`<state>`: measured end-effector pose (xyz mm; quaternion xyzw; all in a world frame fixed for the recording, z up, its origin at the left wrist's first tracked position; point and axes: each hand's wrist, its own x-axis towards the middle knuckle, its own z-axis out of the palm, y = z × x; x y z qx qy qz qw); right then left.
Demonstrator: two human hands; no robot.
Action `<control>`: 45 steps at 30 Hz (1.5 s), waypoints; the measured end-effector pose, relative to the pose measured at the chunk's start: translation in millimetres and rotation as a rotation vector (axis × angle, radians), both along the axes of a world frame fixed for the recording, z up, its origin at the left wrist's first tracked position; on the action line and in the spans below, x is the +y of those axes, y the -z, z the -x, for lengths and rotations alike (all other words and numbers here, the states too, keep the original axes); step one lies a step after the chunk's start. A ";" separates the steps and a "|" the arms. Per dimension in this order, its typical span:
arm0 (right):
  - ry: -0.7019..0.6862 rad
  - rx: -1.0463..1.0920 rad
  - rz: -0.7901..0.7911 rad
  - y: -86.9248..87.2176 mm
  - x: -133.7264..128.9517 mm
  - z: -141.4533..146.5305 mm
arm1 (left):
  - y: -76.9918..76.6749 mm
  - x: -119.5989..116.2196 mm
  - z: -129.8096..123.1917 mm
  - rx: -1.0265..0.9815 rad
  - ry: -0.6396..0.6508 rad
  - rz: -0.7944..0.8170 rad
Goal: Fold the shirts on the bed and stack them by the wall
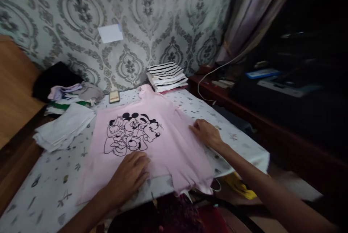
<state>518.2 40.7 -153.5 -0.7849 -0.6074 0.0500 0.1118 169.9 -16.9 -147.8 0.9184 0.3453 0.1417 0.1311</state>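
Note:
A pink T-shirt (165, 153) with a black line print of cartoon characters lies spread on the table, its collar end toward the right. My left hand (132, 173) rests palm down on the shirt's near side, just below the print, with its fingers stretched out. At the shirt's right edge is my right hand (205, 133), fingers curled and closed on the fabric there. The shirt's near right corner, creased, hangs at the table's front edge.
Behind the shirt stands a stack of folded clothes (167, 77), a striped one on top. Left lie a folded white cloth (65, 127) and a heap of garments (67, 93). A small framed card (114, 96) sits near the wall. A dark red desk (233, 98) adjoins on the right.

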 end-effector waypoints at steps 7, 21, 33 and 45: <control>0.025 -0.022 0.008 12.8 10.7 -22.9 | 34.8 10.4 68.0 0.025 -0.255 -0.188; -0.630 -0.080 -0.169 26.8 100.5 69.8 | 13.0 129.8 30.7 0.158 -0.260 0.101; -0.699 -0.069 -0.176 30.9 174.9 98.1 | 0.3 223.4 63.8 0.251 -0.528 -0.065; -0.687 0.008 -0.206 41.8 249.6 140.9 | 0.2 321.2 89.8 0.391 -0.619 -0.123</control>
